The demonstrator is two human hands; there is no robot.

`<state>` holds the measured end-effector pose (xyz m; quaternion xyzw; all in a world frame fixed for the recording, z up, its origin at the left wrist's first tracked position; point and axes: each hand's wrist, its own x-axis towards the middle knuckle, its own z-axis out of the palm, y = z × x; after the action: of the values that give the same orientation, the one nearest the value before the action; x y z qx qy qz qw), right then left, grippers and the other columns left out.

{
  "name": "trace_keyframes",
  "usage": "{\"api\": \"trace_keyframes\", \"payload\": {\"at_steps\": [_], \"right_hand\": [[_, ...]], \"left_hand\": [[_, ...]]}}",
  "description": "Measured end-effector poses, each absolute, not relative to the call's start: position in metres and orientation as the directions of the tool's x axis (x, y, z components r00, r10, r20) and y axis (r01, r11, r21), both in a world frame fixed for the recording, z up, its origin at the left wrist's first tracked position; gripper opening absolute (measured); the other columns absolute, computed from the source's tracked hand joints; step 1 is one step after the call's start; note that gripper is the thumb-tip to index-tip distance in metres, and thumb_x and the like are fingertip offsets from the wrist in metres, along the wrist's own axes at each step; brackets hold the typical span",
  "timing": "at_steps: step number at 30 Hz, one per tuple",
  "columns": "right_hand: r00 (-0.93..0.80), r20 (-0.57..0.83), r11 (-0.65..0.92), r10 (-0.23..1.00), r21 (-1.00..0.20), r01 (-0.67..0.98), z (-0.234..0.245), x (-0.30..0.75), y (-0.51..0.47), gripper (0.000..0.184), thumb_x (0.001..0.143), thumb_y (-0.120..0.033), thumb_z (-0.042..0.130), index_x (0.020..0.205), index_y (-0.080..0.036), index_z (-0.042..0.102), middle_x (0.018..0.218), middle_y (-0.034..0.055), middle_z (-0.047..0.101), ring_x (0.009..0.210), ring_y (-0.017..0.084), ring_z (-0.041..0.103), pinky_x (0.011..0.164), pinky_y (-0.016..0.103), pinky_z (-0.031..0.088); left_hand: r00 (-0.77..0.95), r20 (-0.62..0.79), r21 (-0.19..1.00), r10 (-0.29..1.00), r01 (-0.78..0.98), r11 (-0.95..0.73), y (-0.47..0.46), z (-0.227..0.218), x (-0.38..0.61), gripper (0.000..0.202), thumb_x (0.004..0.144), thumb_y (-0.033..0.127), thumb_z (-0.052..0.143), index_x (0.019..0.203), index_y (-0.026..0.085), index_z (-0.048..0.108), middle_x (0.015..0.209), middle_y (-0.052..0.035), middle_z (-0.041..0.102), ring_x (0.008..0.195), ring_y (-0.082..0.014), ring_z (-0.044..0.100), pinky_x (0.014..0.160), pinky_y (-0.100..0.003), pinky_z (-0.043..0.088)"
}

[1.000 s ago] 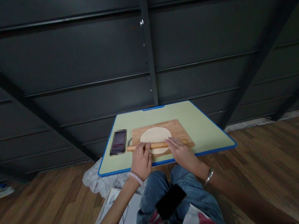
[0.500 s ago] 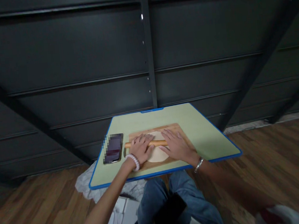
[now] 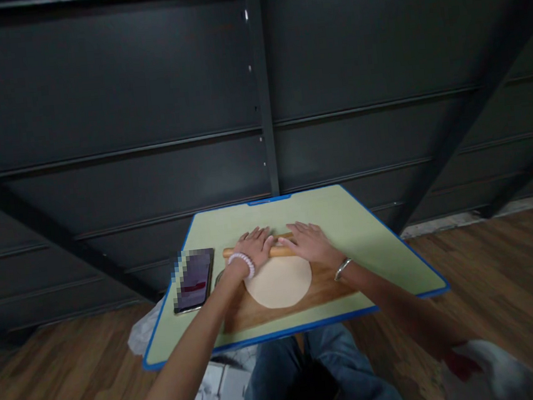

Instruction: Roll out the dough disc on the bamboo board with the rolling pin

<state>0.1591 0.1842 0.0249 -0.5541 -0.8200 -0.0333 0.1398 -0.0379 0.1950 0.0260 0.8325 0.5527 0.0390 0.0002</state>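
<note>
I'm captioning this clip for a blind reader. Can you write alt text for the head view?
Both hands, left and right, press flat on a rolling pin at the far edge of a dough round on a wooden board. The board sits on a green table, with a phone to its left.

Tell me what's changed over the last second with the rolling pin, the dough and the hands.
The rolling pin has rolled away from the person, from the near edge of the dough to the far edge of the wooden board. The left hand and right hand moved forward with it, palms still flat on top, so the dough round now lies uncovered. The phone stays left of the board on the green table.
</note>
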Motion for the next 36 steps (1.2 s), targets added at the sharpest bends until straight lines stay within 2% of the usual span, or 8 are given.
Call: {"api": "trace_keyframes", "payload": {"at_steps": [6,10,13,17,20,26,31,36], "right_hand": [[-0.338,0.266,0.380,0.903,-0.126,0.916,0.026,0.160,0.213,0.050,0.098,-0.047,0.027,0.122,-0.013,0.054,0.120,0.0148,0.062,0.116,0.021,0.053,0.098,0.033,0.035],[-0.360,0.204,0.386,0.911,-0.107,0.916,0.026,0.161,0.234,0.046,0.099,-0.043,0.027,0.111,-0.012,0.060,0.112,0.0138,0.065,0.109,0.020,0.057,0.094,0.030,0.037],[-0.354,0.187,0.374,0.917,-0.092,0.923,0.027,0.162,0.243,0.045,0.100,-0.038,0.025,0.109,-0.011,0.061,0.111,0.0148,0.065,0.107,0.020,0.058,0.091,0.029,0.038],[-0.324,0.197,0.347,0.925,-0.098,0.933,0.029,0.163,0.231,0.045,0.100,-0.035,0.023,0.107,-0.011,0.060,0.107,0.0154,0.066,0.104,0.021,0.059,0.088,0.030,0.039],[-0.313,0.221,0.338,0.923,-0.083,0.937,0.031,0.164,0.208,0.043,0.100,-0.032,0.020,0.106,-0.014,0.059,0.107,0.0125,0.066,0.102,0.021,0.059,0.089,0.032,0.038],[-0.281,0.318,0.298,0.906,-0.005,0.955,0.025,0.161,0.167,0.040,0.098,-0.026,0.022,0.101,-0.012,0.060,0.102,0.0152,0.066,0.101,0.025,0.057,0.096,0.039,0.033],[-0.261,0.447,0.295,0.856,-0.007,0.956,0.014,0.160,0.141,0.044,0.098,-0.029,0.024,0.122,-0.004,0.052,0.126,0.0201,0.057,0.122,0.027,0.047,0.106,0.042,0.027],[-0.190,0.428,0.244,0.884,-0.075,0.967,0.010,0.149,0.106,0.048,0.097,-0.032,0.029,0.130,-0.001,0.047,0.134,0.0221,0.051,0.128,0.028,0.043,0.106,0.039,0.031]], "left_hand": [[0.367,0.017,0.113,0.930,0.924,-0.367,0.227,0.019,-0.036,0.056,0.096,0.048,0.012,0.135,0.025,0.045,0.142,-0.0040,0.046,0.137,-0.0216,0.031,0.111,-0.047,0.025],[0.360,0.011,0.100,0.933,0.928,-0.359,0.238,0.020,-0.034,0.038,0.094,0.043,0.041,0.124,0.022,0.052,0.131,-0.0086,0.053,0.119,-0.0233,0.050,0.099,-0.048,0.041],[0.339,0.011,0.086,0.941,0.937,-0.338,0.238,0.021,-0.032,0.039,0.088,0.037,0.056,0.121,0.017,0.053,0.125,-0.0096,0.054,0.107,-0.0224,0.056,0.090,-0.046,0.048],[0.305,0.012,0.075,0.952,0.949,-0.305,0.229,0.022,-0.031,0.047,0.095,0.046,0.031,0.134,0.022,0.044,0.142,-0.0107,0.044,0.132,-0.0258,0.038,0.107,-0.054,0.028],[0.306,0.017,0.065,0.952,0.950,-0.307,0.219,0.021,-0.032,0.055,0.095,0.047,0.019,0.139,0.022,0.039,0.147,-0.0089,0.038,0.139,-0.0222,0.027,0.113,-0.052,0.017],[0.339,0.074,0.047,0.938,0.938,-0.343,0.197,0.019,-0.033,0.058,0.094,0.045,0.017,0.139,0.018,0.039,0.145,-0.0080,0.041,0.139,-0.0204,0.027,0.113,-0.049,0.017],[0.376,0.111,0.033,0.920,0.924,-0.382,0.181,0.022,-0.035,0.060,0.094,0.048,0.016,0.142,0.015,0.035,0.148,-0.0088,0.036,0.140,-0.0210,0.025,0.114,-0.046,0.018],[0.413,0.120,0.030,0.903,0.907,-0.419,0.167,0.022,-0.040,0.059,0.095,0.046,0.017,0.141,0.014,0.036,0.148,-0.0092,0.036,0.140,-0.0218,0.025,0.114,-0.045,0.019]]}}
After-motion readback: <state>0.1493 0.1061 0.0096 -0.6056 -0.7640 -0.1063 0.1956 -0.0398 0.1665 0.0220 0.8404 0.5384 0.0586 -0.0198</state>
